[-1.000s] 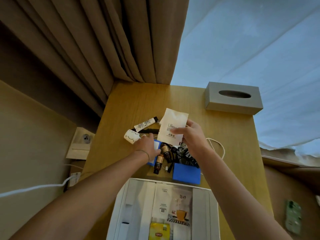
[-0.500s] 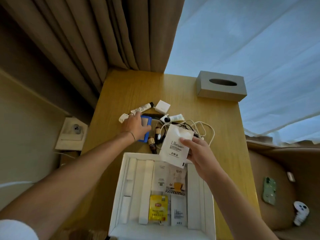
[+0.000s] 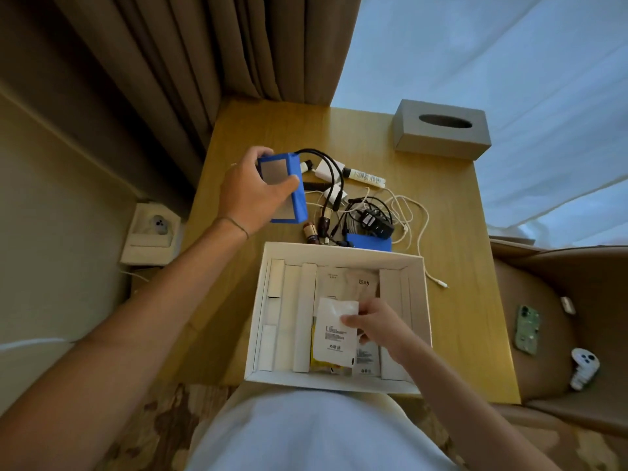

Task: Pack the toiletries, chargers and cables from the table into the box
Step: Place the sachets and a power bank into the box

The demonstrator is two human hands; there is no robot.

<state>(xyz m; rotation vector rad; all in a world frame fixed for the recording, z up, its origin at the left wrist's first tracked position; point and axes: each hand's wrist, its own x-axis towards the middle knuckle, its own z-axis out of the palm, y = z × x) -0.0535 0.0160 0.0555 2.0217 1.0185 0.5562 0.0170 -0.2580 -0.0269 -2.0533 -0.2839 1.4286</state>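
Two hands, left hand (image 3: 251, 192) gripping one blue pack (image 3: 289, 188), right hand (image 3: 377, 326) pinching one sachet (image 3: 334, 334)

Toiletries, chargers and cables, part packed.
White sachet (image 3: 335, 329) flat in open white box (image 3: 418, 290) at 6 o'clock; blue battery pack (image 3: 292, 185) lifted at 10 o'clock, black leads trailing; tangled white cable (image 3: 413, 212), black adapter (image 3: 377, 223), white tube (image 3: 365, 175) at 12 o'clock.

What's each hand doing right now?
Left hand: grips the blue pack, lifted.
Right hand: pinches the white sachet in the box.
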